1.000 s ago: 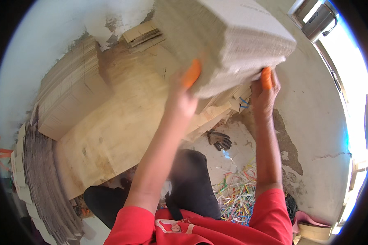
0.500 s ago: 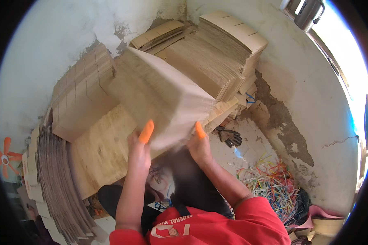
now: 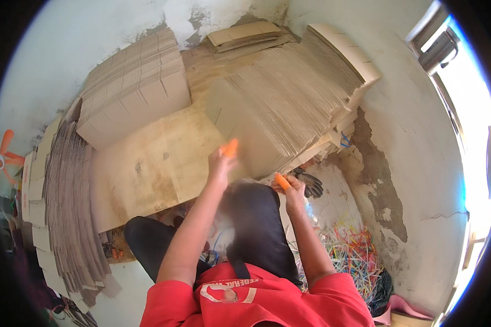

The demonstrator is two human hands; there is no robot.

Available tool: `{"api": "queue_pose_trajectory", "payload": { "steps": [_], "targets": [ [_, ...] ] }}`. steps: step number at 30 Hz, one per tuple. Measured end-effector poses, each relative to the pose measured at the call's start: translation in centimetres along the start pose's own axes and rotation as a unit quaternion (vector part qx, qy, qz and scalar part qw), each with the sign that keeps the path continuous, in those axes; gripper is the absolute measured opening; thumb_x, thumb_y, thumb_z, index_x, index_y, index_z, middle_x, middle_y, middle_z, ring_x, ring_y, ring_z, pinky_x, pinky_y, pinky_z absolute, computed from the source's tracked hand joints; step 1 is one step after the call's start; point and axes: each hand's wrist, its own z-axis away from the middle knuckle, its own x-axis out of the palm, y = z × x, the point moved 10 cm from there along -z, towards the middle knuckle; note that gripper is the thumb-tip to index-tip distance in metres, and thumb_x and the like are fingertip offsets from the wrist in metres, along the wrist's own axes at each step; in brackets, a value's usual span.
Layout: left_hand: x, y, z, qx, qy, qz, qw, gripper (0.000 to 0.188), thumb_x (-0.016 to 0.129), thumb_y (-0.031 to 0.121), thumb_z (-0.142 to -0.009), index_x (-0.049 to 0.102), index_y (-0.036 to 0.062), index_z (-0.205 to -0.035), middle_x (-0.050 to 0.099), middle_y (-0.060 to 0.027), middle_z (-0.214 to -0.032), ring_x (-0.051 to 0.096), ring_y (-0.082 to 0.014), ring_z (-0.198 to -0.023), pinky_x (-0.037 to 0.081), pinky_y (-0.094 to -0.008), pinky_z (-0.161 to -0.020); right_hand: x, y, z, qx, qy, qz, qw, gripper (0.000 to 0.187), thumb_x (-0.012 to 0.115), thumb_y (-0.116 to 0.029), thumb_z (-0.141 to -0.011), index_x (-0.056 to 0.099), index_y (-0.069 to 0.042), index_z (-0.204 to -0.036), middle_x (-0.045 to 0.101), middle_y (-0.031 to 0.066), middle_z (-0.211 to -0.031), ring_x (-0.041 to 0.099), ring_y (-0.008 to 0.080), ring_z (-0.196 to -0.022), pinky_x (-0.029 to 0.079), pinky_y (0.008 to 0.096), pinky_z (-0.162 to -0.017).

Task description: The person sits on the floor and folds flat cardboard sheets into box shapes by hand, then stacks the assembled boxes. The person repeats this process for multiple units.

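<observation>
A long row of cardboard sheets standing on edge (image 3: 278,103) rests on a wooden board (image 3: 147,169) ahead of me. My left hand (image 3: 221,162), an orange cover on its thumb, hovers close to the row's near left face; motion smears its fingers. At the row's lower right corner is my right hand (image 3: 292,190), also with an orange thumb cover. Its fingers are curled in with the thumb over them, and whatever they may hold is hidden.
Another block of cardboard (image 3: 136,82) stands at the back left, and a flat pile (image 3: 245,35) lies by the wall. Bent cardboard sheets (image 3: 73,201) line the left side. On the floor are a dark glove (image 3: 311,184) and tangled coloured straps (image 3: 346,250).
The cardboard bundle between my hands has gone onto the board, against the front of the row. Both hands have moved right and come off its sides; the view has shifted too.
</observation>
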Motion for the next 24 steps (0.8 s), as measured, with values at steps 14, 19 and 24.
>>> {"api": "queue_pose_trajectory", "payload": {
  "steps": [14,19,24],
  "targets": [
    [1.1,-3.9,-3.4,0.100,0.004,-0.045,0.994,0.042,0.052,0.010,-0.095,0.048,0.0024,-0.136,0.056,-0.0105,-0.128,0.055,-0.0193,-0.117,0.046,-0.0318,-0.096,15.0,-7.7,-6.3,-0.086,-0.106,0.162,0.977,0.033,0.066,-0.016,-0.093,0.057,0.005,-0.117,0.065,0.0100,-0.086,0.059,0.0130,-0.071,0.049,0.0275,-0.062],
    [6.3,-3.3,-5.3,0.078,-0.081,-0.145,0.983,0.037,0.046,0.003,-0.096,0.052,-0.0020,-0.132,0.059,-0.0124,-0.127,0.054,-0.0192,-0.119,0.041,-0.0327,-0.101,11.0,-8.5,-8.3,-0.139,-0.004,0.125,0.982,0.030,0.065,-0.017,-0.094,0.059,0.007,-0.111,0.064,0.0121,-0.079,0.057,0.0141,-0.064,0.048,0.0286,-0.056],
    [7.2,-4.0,-7.6,0.063,-0.073,-0.145,0.985,0.045,0.041,-0.009,-0.087,0.054,-0.0026,-0.130,0.060,-0.0133,-0.125,0.054,-0.0190,-0.120,0.044,-0.0304,-0.096,9.7,-7.7,-10.3,-0.120,0.037,0.130,0.983,0.028,0.066,-0.018,-0.093,0.063,0.007,-0.107,0.068,0.0150,-0.082,0.061,0.0153,-0.068,0.050,0.0300,-0.060]
  ]
}}
